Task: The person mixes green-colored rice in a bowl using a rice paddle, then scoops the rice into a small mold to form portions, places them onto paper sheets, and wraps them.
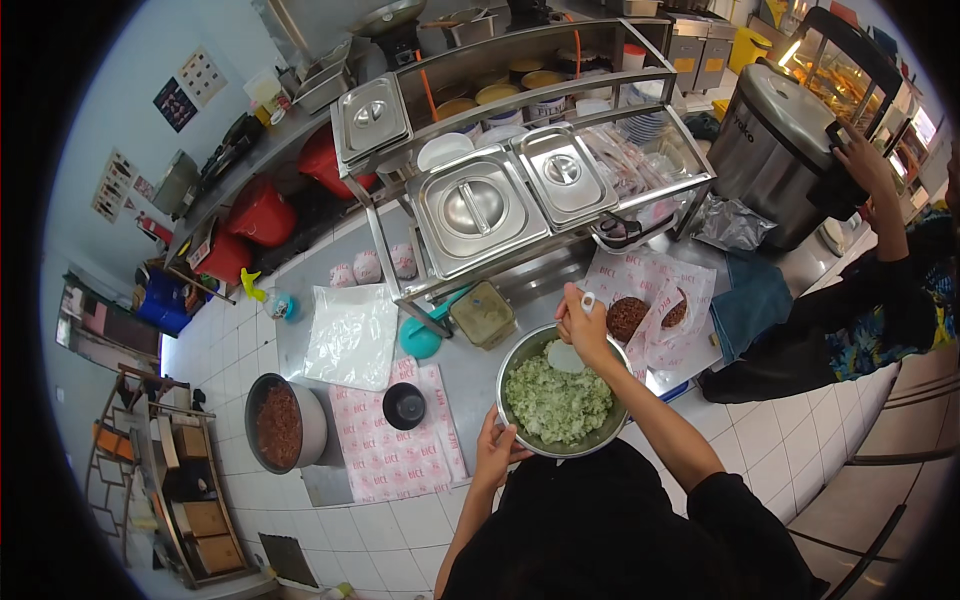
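Observation:
My left hand [495,451] grips the left rim of a round metal bowl [503,409], held at the front edge of the steel table. Pale green rice [555,405] fills much of the bowl. My right hand [585,324] is closed around the handle of a white rice paddle [565,358], whose blade rests on the rice near the far rim. Beyond the bowl, mounds of dark reddish-brown rice [627,318] lie on printed wrapping paper [694,274]. To the left, a black cup [404,406] stands on a stack of printed paper [375,457].
A pot of reddish rice [306,431] stands at the table's left edge. Clear plastic sheets [351,337], a square container [482,315] and a turquoise ladle-like utensil [420,337] lie behind. A steel rack with lidded pans [476,214] overhangs. A co-worker's hand [862,159] touches a large cooker [772,142].

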Demonstrator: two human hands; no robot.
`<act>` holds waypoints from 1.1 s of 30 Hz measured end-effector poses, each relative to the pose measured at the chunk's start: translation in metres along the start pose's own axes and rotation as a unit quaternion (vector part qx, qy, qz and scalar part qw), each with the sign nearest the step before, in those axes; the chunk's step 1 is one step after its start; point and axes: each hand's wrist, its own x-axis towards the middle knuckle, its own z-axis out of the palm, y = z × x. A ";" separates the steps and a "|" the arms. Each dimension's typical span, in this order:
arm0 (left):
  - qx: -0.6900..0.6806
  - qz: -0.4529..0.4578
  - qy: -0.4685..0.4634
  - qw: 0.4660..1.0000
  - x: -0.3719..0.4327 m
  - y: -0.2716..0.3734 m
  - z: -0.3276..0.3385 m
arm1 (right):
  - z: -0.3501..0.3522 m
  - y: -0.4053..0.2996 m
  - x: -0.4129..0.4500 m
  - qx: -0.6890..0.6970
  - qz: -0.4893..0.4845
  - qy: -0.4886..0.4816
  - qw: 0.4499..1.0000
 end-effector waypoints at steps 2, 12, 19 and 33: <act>0.000 -0.007 0.017 1.000 -0.001 -0.001 0.000 | 0.013 -0.023 -0.002 -0.083 -0.042 -0.023 0.995; -0.083 -0.016 0.018 0.996 -0.006 0.002 0.033 | -0.048 0.004 -0.041 -0.223 -0.019 0.150 0.963; -0.150 -0.054 0.001 0.987 0.000 0.001 0.046 | -0.063 0.011 -0.072 0.063 0.026 0.332 0.941; -0.196 -0.082 -0.066 0.975 -0.013 -0.025 0.037 | -0.025 0.021 -0.036 0.161 0.012 0.513 0.843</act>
